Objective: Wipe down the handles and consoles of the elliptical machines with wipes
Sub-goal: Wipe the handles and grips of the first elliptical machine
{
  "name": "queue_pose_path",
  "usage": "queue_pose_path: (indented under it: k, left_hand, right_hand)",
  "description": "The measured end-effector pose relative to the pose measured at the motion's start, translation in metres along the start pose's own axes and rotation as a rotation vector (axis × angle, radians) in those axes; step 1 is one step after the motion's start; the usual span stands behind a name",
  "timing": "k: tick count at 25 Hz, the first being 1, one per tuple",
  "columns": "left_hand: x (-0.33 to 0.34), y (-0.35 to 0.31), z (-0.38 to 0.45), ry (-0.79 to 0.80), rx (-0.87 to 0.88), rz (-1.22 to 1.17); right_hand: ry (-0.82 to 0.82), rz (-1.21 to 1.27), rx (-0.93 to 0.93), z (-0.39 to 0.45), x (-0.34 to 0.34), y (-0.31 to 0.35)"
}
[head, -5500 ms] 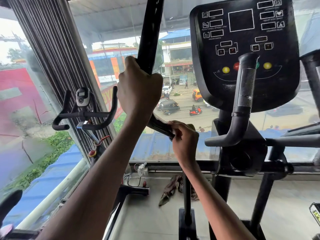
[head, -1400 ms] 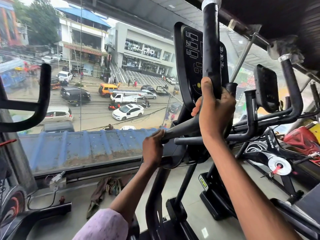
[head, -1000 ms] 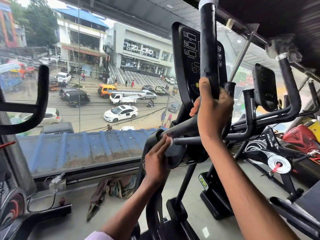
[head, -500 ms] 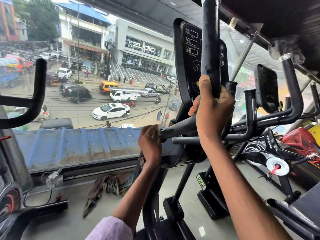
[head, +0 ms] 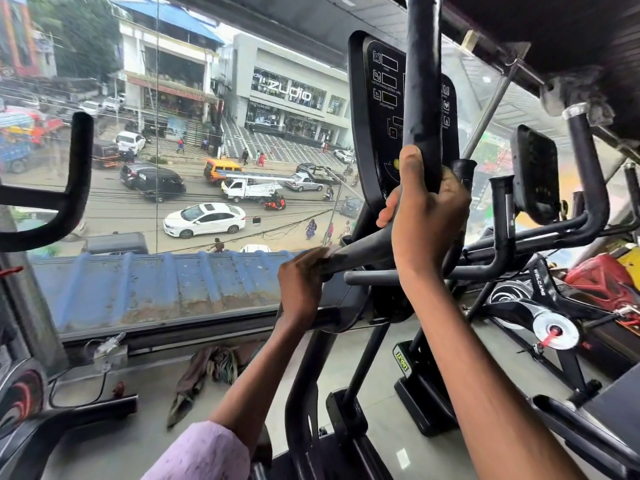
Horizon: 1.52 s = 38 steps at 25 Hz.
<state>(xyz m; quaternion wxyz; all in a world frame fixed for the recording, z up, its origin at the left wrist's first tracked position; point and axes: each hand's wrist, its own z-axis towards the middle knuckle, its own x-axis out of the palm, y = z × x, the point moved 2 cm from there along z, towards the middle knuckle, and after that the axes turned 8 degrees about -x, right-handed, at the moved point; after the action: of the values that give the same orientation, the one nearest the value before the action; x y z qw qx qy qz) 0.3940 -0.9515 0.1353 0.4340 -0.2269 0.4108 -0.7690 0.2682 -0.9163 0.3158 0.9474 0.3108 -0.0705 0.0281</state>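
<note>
The right hand (head: 424, 220) wraps the tall black, scuffed, glossy handle (head: 420, 81) before the black console (head: 375, 116). The left hand (head: 300, 284) pinches a pale wipe (head: 329, 251) against the lower angled black bar (head: 360, 252).

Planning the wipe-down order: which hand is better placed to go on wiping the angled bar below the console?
Probably the left hand: it holds a pale wipe against the angled bar. The right hand grips the upright handle.
</note>
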Motion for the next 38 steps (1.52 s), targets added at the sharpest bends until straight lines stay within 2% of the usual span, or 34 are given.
queue_pose_path:
  k: [4, 7, 11, 15, 18, 20, 25, 31, 35, 38]
  left_hand:
    - [-0.010, -0.041, -0.020, -0.081, 0.086, -0.142]
    - [-0.010, -0.032, -0.029, -0.067, 0.171, -0.113]
    - [-0.011, -0.029, -0.017, -0.032, 0.089, -0.060]
    - [-0.018, -0.085, -0.035, -0.154, 0.186, -0.175]
    - [-0.018, -0.088, -0.058, -0.197, 0.270, -0.226]
    - [-0.016, -0.074, -0.053, -0.211, 0.259, -0.206]
    - [-0.020, -0.067, -0.036, -0.108, 0.103, -0.124]
    - [-0.027, -0.112, -0.050, -0.164, 0.201, -0.244]
    - [-0.024, -0.099, -0.060, -0.215, 0.349, -0.159]
    - [-0.018, -0.064, -0.046, -0.152, 0.198, -0.030]
  right_hand:
    - [-0.006, 0.001, -0.008, 0.000, 0.001, -0.004]
    - [-0.012, -0.008, -0.027, 0.000, 0.000, -0.005]
    - [-0.012, -0.021, -0.027, 0.000, 0.000, -0.004]
    - [-0.006, -0.018, -0.039, 0.002, 0.001, -0.005]
    - [0.015, 0.000, -0.051, 0.002, 0.000, -0.009]
    - [0.011, -0.013, -0.050, 0.001, 0.000, -0.011]
    - [0.007, -0.020, -0.019, 0.000, 0.000, -0.006]
    - [0.061, 0.030, 0.011, 0.002, -0.002, -0.004]
    - [0.098, 0.045, 0.030, 0.001, -0.004, -0.002]
    - [0.089, 0.036, 0.039, 0.000, -0.003, 0.001]
